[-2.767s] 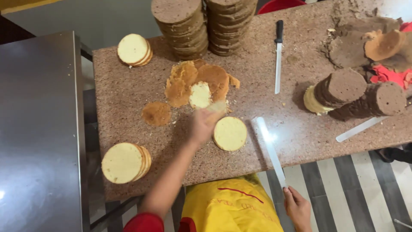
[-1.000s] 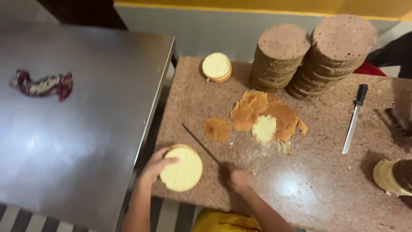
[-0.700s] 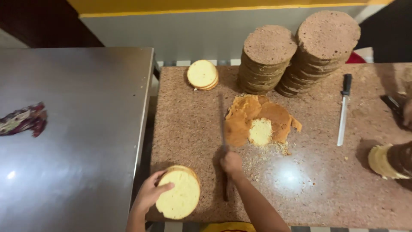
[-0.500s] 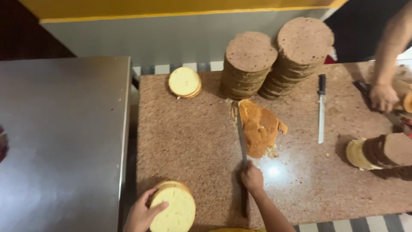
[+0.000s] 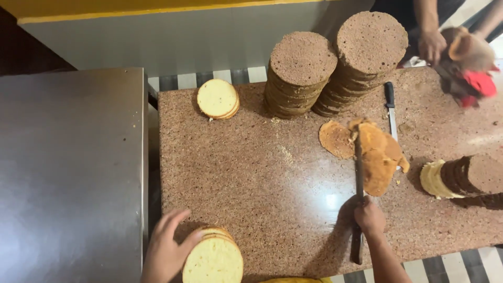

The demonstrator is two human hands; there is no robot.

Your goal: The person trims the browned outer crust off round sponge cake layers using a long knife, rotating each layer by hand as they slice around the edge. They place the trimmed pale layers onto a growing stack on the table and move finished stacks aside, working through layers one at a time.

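In the head view, the left hand [image 5: 166, 250], at the lower left of the frame, lies spread with fingers open against the side of a short stack of pale round cakes [image 5: 214, 259], seemingly steadying it at the near edge of the tabletop [image 5: 230, 173]. The right hand [image 5: 370, 217], lower right of centre, is closed round the handle of a long knife [image 5: 359, 178], whose blade lies flat against thin brown cake trimmings [image 5: 377, 154], as if pushing them aside.

The tabletop is speckled reddish-brown stone, glossy and crumb-strewn. Two tall stacks of brown cakes [image 5: 335, 68] stand at the top, another pale stack [image 5: 218, 98] upper left, a second knife [image 5: 391, 107] beside the trimmings. A steel counter [image 5: 68, 173] fills the left. Another person's hand [image 5: 432, 46] works at the upper right.
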